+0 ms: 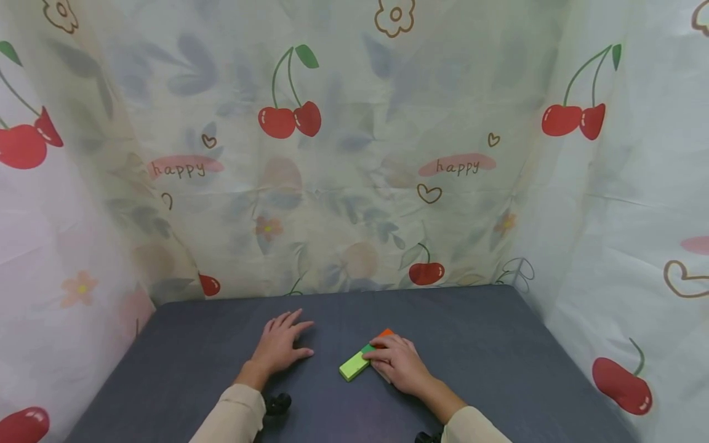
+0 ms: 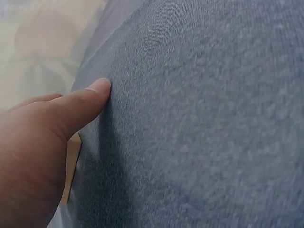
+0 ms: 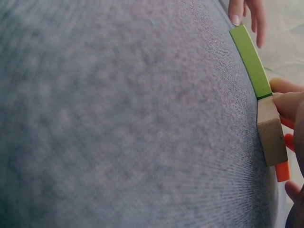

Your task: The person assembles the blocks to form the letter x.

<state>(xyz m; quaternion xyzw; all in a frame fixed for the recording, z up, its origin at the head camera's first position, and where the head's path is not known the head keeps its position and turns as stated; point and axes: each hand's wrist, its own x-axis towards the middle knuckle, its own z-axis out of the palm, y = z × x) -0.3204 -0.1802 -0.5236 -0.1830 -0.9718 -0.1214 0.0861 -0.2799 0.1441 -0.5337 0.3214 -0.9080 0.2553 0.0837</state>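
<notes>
A light green block [image 1: 354,366], a darker green block [image 1: 368,349] and an orange block [image 1: 386,333] lie in a slanting row on the table. A plain wooden block [image 3: 271,133] sits against the row's near side. My right hand [image 1: 403,366] grips the wooden block; its fingers reach over the darker green one and partly hide the blocks. To the left, my left hand [image 1: 279,344] is spread low over the table, fingers apart and apart from the row. The left wrist view shows a pale wooden piece [image 2: 72,166] partly behind that hand.
A dark grey cloth covers the table [image 1: 465,332]. Printed curtains [image 1: 343,184] hang at the back and both sides, meeting the table's far edge. A black device [image 1: 278,404] is worn at the left wrist, another [image 1: 426,437] at the right.
</notes>
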